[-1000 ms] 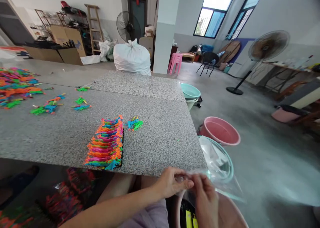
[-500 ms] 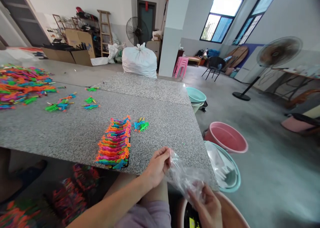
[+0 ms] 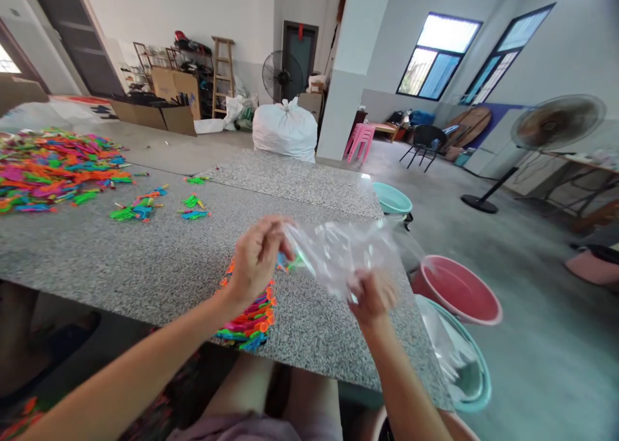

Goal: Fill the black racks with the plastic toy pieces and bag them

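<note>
A clear plastic bag (image 3: 341, 251) is stretched above the speckled stone tabletop (image 3: 319, 338). My left hand (image 3: 258, 254) pinches its left end, fingers closed. Lower on the other side, my right hand (image 3: 374, 293) is closed on the bag too, somewhat blurred by motion. Beneath my left hand and forearm lies a neat row of bright plastic toys (image 3: 254, 318), orange, pink, green and blue, partly hidden. A few loose blue and green toys (image 3: 294, 262) show just behind the left fingers, partly covered by the bag.
A large heap of similar toys (image 3: 62, 170) covers the table's left, with small clusters (image 3: 138, 205) nearer the middle. Off the right edge stand a pink basin (image 3: 459, 289) and a teal basin (image 3: 483, 389) holding clear plastic. A white sack (image 3: 285, 131) stands beyond the table.
Both hands have risen from the table's front edge to above the tabletop, carrying the bag forward. The bag is now spread wider, and my left hand covers part of the toy row.
</note>
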`<control>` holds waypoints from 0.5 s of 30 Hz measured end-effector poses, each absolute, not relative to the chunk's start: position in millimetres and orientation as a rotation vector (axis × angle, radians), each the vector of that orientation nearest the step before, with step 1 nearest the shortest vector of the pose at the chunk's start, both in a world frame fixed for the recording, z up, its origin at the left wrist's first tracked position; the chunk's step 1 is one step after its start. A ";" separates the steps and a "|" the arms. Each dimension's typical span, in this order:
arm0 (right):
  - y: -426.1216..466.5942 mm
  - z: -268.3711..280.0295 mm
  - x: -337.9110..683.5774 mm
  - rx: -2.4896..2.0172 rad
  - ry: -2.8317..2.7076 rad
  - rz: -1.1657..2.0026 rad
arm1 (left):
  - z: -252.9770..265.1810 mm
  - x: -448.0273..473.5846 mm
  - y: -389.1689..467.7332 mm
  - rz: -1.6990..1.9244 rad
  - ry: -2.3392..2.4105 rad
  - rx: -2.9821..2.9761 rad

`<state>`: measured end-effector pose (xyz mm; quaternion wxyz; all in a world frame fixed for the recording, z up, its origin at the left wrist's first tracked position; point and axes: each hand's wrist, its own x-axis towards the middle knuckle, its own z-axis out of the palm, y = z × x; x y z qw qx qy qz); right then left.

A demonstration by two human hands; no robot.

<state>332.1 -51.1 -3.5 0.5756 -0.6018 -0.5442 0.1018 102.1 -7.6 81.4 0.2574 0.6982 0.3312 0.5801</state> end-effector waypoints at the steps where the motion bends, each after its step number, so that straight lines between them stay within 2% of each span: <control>1: -20.9 3.2 326.1 -1.404 -1.403 0.107 | 87.6 90.4 9.6 1.752 0.881 1.958; 2: 8.8 9.0 320.0 -1.391 -1.513 0.023 | 91.9 77.3 27.1 1.835 0.849 2.097; 3: 36.3 13.0 312.8 -1.391 -1.616 0.027 | 93.7 62.9 44.8 1.745 0.777 2.318; 5: 80.1 13.5 293.2 -1.401 -1.825 0.184 | 88.7 32.7 78.4 1.192 0.853 2.662; 7: 105.9 3.2 266.6 -1.368 -1.926 0.291 | 72.2 5.0 105.0 0.881 1.298 2.576; 11: 116.3 -32.6 215.4 -1.335 -1.955 0.388 | 20.1 -26.1 124.1 0.898 1.632 2.411; 15: 96.6 -61.5 201.9 -1.414 -1.844 0.419 | -23.8 -30.5 99.2 0.953 1.745 2.241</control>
